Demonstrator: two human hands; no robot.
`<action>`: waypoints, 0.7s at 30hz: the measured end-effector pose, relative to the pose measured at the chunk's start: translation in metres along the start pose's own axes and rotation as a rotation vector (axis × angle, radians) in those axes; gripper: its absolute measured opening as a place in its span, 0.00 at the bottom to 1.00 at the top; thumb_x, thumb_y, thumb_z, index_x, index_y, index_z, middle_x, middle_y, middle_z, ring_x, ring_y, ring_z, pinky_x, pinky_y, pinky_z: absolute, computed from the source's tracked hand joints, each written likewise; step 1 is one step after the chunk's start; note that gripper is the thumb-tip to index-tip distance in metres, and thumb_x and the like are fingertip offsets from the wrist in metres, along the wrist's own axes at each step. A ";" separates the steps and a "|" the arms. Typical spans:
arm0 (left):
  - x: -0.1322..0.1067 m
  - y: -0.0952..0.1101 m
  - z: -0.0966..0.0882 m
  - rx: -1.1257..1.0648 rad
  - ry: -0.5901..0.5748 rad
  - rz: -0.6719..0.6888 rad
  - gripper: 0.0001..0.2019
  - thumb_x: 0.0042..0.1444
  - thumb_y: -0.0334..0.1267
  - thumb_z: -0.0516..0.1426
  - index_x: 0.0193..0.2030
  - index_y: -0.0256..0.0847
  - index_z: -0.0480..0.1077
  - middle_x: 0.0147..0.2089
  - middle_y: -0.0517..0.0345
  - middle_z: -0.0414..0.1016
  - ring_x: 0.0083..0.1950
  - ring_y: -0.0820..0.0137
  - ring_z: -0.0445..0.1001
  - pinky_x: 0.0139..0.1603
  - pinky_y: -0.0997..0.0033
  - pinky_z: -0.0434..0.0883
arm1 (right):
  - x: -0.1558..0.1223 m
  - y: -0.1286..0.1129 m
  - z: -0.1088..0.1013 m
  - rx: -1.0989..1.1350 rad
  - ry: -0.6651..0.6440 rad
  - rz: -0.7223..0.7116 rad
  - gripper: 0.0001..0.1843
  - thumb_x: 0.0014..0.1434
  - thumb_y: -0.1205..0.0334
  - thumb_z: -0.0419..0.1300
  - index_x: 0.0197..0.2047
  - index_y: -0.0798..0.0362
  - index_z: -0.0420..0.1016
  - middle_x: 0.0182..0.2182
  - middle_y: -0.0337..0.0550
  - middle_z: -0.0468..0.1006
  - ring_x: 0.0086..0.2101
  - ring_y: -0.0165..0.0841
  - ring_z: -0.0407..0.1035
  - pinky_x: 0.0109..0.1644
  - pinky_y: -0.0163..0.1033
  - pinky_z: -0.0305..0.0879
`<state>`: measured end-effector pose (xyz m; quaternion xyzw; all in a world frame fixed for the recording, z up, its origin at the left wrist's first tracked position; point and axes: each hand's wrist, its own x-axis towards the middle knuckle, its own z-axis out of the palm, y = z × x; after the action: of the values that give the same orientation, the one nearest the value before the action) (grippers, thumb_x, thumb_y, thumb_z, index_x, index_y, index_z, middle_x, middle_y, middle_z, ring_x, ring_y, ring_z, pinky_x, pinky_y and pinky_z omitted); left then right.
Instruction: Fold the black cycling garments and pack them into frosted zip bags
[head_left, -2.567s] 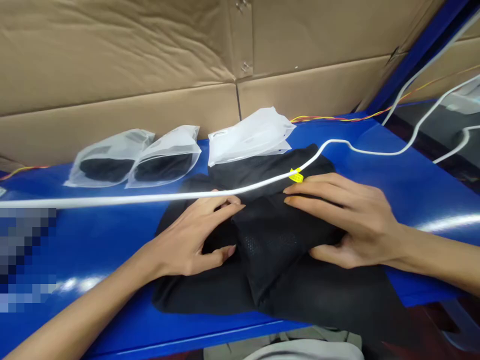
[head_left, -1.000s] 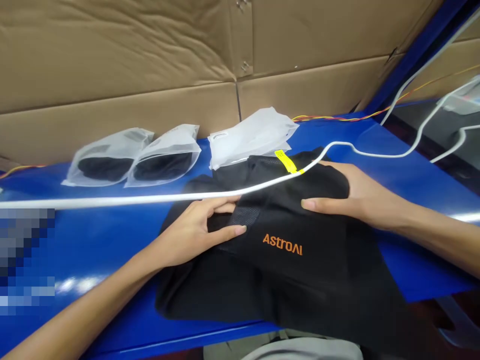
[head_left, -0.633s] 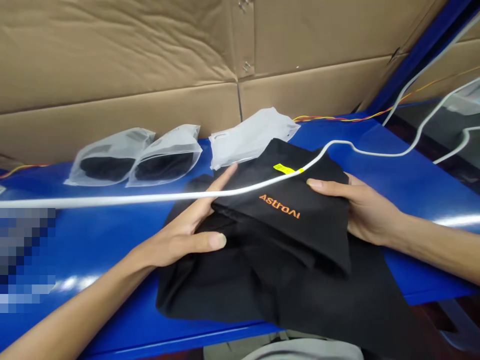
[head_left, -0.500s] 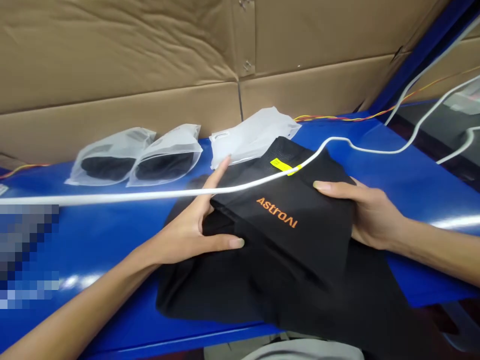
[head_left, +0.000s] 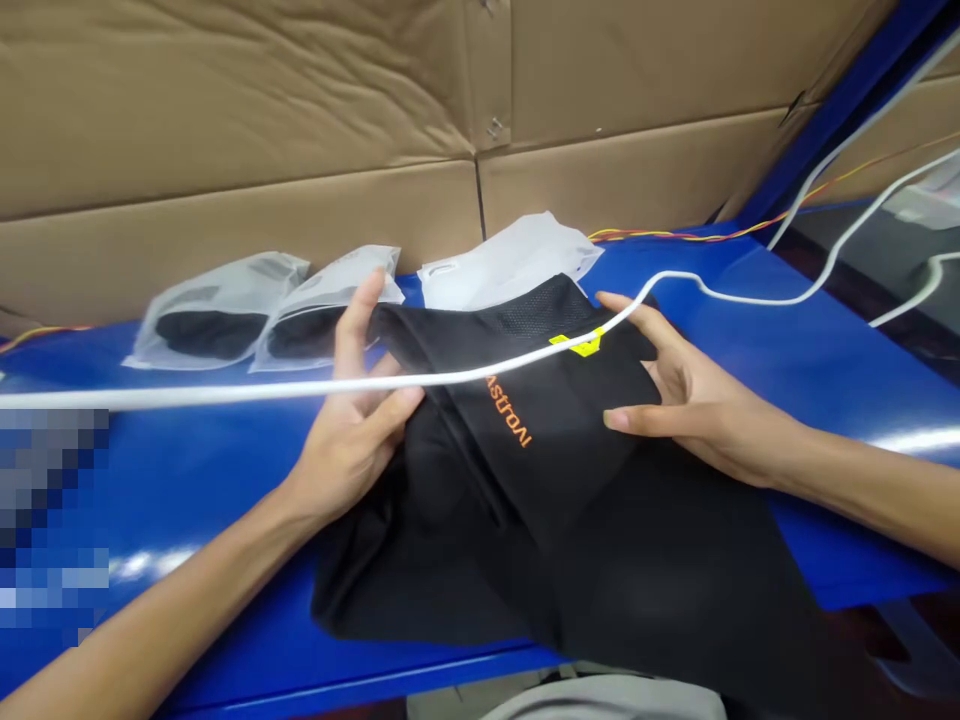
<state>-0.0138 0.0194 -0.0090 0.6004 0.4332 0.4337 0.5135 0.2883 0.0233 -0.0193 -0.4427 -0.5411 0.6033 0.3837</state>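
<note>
A black fabric piece (head_left: 600,510) with an orange "AstroAI" logo lies partly folded over the front of the table. A yellow sticker (head_left: 579,344) shows near its mesh-textured top edge. My left hand (head_left: 349,430) grips a raised fold on the left, thumb on the near side and index finger pointing up behind it. On the other side, my right hand (head_left: 694,405) holds the fabric with its thumb on the front; some of its fingers are hidden behind. A white cable (head_left: 480,376) passes across the view in front of the fabric and my left fingers.
Two translucent bags (head_left: 202,300) with black contents lie at the back left. A white plastic bag (head_left: 502,265) rests behind the fabric. Cardboard (head_left: 300,110) lines the back of the blue table (head_left: 240,440). Yellow and red wires (head_left: 675,238) run along the back right.
My left hand has moved up and closed on the fabric's left edge. The logo has shifted left and tilted more steeply. My right hand has shifted slightly left along the fabric.
</note>
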 end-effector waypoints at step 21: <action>0.006 -0.003 -0.003 0.133 0.249 0.064 0.17 0.53 0.40 0.73 0.41 0.46 0.70 0.59 0.57 0.78 0.63 0.57 0.80 0.73 0.47 0.73 | -0.002 0.015 -0.007 -0.857 0.152 -0.574 0.33 0.63 0.55 0.69 0.69 0.42 0.66 0.63 0.53 0.71 0.62 0.54 0.70 0.64 0.62 0.74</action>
<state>-0.0159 0.0262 -0.0115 0.5883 0.5020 0.4912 0.4008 0.2957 0.0220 -0.0339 -0.4365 -0.8097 0.1644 0.3562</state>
